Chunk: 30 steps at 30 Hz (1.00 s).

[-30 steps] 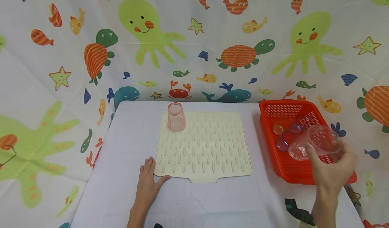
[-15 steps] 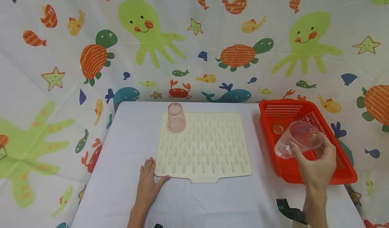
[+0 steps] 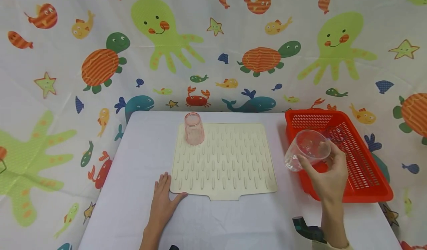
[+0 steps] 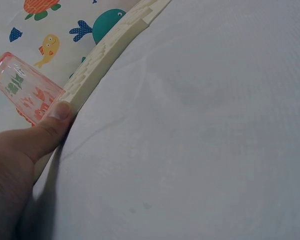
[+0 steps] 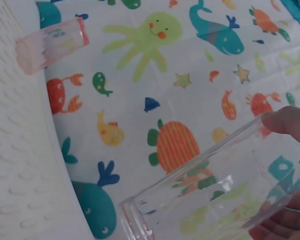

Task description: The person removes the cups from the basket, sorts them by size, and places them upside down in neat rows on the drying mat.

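My right hand (image 3: 328,177) grips a clear drinking glass (image 3: 300,153) near its rim, thumb on one side and fingers on the other. The glass hangs tilted over the left edge of the red basket (image 3: 370,198), its base toward the left; the right wrist view shows it (image 5: 205,195) see-through. My left hand (image 3: 163,202) rests at the near left corner of a cream ridged drying mat (image 3: 230,161), with fingers straight and the thumb on its front edge. On the mat's far left corner stands a pink glass (image 3: 194,131), rim side unclear.
Inside the basket lies faint see-through glassware (image 3: 337,134), partly hidden by my right hand and the held glass. A white-covered table (image 3: 140,150) bears everything. Behind it hangs a curtain (image 3: 213,72) printed with sea animals.
My right hand has carried the clear glass leftward, from above the basket's middle to its left edge. The left hand, the mat and the pink glass have stayed in place.
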Tool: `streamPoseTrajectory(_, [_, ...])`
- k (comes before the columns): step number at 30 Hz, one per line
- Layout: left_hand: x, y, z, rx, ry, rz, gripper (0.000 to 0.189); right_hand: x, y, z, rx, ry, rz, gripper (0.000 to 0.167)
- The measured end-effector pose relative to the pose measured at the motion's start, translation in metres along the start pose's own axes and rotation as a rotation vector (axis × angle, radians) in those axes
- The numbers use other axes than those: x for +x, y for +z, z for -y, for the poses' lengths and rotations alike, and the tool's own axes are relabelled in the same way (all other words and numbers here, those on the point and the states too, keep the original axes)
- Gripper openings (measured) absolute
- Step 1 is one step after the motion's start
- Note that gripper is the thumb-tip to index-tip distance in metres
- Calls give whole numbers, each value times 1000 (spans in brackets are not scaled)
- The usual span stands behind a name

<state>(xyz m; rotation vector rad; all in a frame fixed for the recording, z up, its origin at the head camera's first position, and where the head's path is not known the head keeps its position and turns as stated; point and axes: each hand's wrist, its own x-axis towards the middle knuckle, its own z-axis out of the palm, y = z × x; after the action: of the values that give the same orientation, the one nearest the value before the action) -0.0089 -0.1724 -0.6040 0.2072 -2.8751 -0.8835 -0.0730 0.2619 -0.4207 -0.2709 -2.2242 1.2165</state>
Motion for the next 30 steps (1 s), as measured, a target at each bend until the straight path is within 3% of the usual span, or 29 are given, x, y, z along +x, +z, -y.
streamPoseTrajectory(5, [0,1,0,-5,5,-14,105,-4,7,6,10,-24,36,77])
streamPoseTrajectory(13, [1,-1,0,-7,-21,29,106,-10,21,18,30,-43,122,80])
streamPoseTrajectory(24, [3,-7,-5,-12,-60,91,106,-20,44,27,103,-221,187,84])
streamPoseTrajectory(30, [4,-7,-4,4,-58,95,106,-24,53,32,156,-236,237,87])
